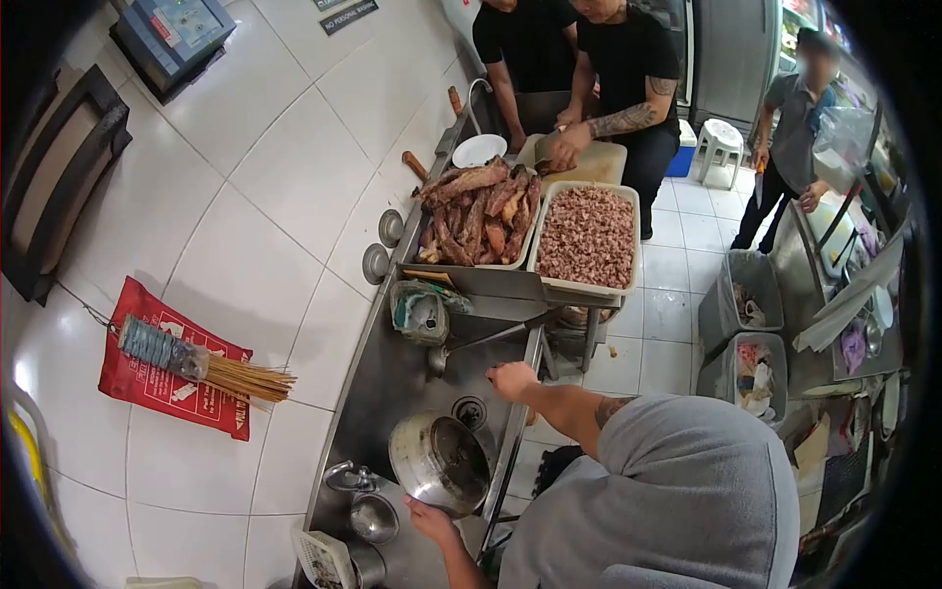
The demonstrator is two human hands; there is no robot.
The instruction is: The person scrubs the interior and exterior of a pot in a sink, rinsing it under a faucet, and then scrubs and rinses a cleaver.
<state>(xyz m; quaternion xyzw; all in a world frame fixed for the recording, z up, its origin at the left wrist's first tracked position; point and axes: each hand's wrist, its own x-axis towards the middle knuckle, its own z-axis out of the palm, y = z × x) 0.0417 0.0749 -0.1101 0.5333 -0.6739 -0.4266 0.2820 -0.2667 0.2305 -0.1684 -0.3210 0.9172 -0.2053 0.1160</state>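
Note:
My left hand [434, 522] grips the lower edge of a round metal pot [417, 461], fingers partly hidden by it. The pot is tilted over the steel sink, and a dark brown stained round area shows on it. Above the sink's near edge, my right hand [512, 381] is closed in a fist; whatever may be in it is hidden. A long-handled ladle [491, 336] lies across the sink beyond my right hand, apart from it. Between the pot and that hand is the drain [469, 412]. A metal bowl [374, 517] sits beside the faucet [348, 477].
Past the sink stand a tray of large browned meat pieces [476, 216] and a tray of chopped meat [586, 236]. Two people in black work at a cutting board [599, 163]. Another person [800, 128] holds a knife at right. Grey bins [716, 314] stand behind me.

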